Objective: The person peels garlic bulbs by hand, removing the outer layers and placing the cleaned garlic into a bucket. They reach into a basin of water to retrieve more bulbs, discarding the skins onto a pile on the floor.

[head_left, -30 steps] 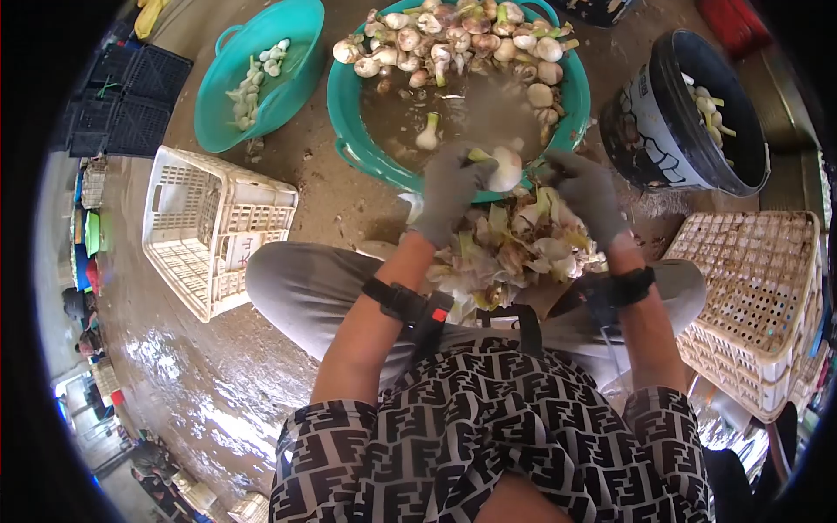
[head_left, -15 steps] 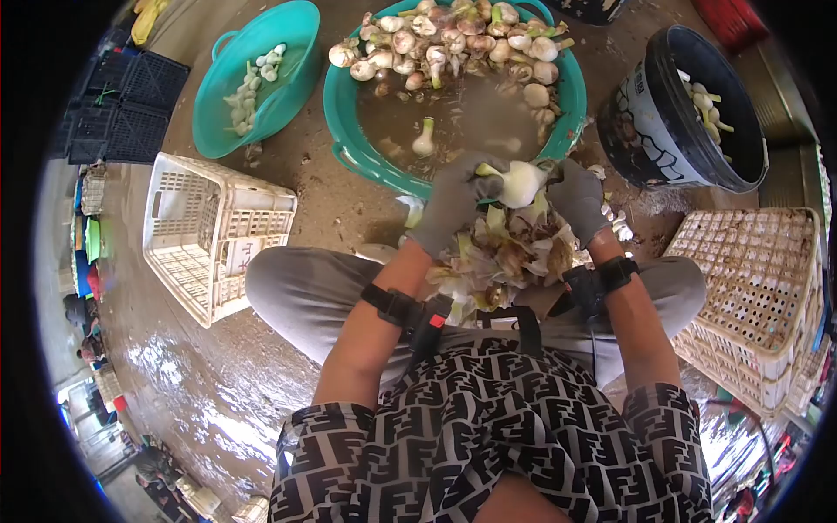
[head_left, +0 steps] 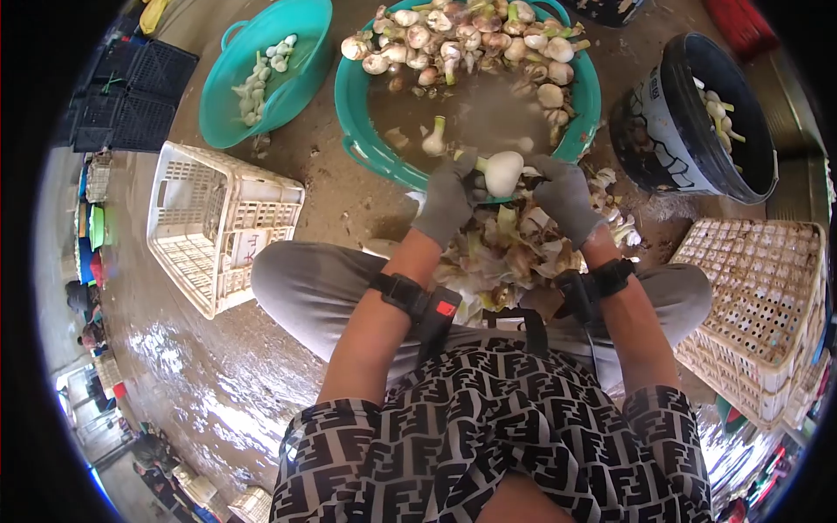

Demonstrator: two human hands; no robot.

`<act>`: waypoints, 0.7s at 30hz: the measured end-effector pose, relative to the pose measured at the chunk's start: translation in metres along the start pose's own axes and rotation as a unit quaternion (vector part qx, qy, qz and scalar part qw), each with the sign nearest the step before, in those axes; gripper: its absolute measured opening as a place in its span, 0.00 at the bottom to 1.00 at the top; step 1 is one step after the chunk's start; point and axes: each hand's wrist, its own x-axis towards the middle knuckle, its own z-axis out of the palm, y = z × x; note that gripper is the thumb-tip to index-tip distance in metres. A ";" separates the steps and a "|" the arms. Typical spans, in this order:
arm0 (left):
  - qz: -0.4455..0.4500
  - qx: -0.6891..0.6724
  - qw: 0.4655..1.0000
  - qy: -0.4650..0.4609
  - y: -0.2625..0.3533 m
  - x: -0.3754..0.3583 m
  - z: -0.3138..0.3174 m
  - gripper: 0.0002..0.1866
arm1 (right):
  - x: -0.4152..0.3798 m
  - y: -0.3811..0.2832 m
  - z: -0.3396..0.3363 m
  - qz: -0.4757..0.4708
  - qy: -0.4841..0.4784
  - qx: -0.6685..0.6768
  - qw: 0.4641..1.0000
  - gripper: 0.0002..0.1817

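A pale garlic bulb (head_left: pixel 503 173) is held sideways in front of the green basin, its stem to the left. My left hand (head_left: pixel 449 199), in a grey glove, is closed round the stem. My right hand (head_left: pixel 565 196), gloved too, has its fingers closed at the bulb's right end, against a whitish bit of skin. Below the hands lies a heap of garlic peelings (head_left: pixel 506 248), between my crossed legs. The green basin (head_left: pixel 353 150) holds murky water, with many unpeeled garlic bulbs (head_left: pixel 471 37) piled at its far side and a single bulb (head_left: pixel 434 138) nearer me.
Peeled garlic lies in a smaller green tub (head_left: pixel 218 109) at the back left. A black bucket (head_left: pixel 654 131) with some peeled bulbs stands at the right. White plastic crates (head_left: pixel 218 235) flank me, one on the left and another crate (head_left: pixel 750 288) on the right. Black crates (head_left: pixel 153 87) stand far left.
The bulb has shifted slightly left and down between my hands and turned, showing more of its smooth white side. The whole view has tilted a little.
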 end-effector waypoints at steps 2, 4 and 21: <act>0.058 0.041 0.995 0.071 -0.002 0.008 0.000 0.09 | -0.003 0.001 0.008 0.010 -0.048 -0.053 0.997 0.09; 0.077 0.028 0.989 0.127 -0.002 0.014 -0.003 0.09 | -0.014 -0.023 0.000 0.047 -0.114 0.037 0.992 0.08; 0.126 0.386 0.913 -0.051 0.017 0.050 -0.005 0.23 | 0.020 0.085 -0.009 0.137 -0.041 0.650 0.746 0.17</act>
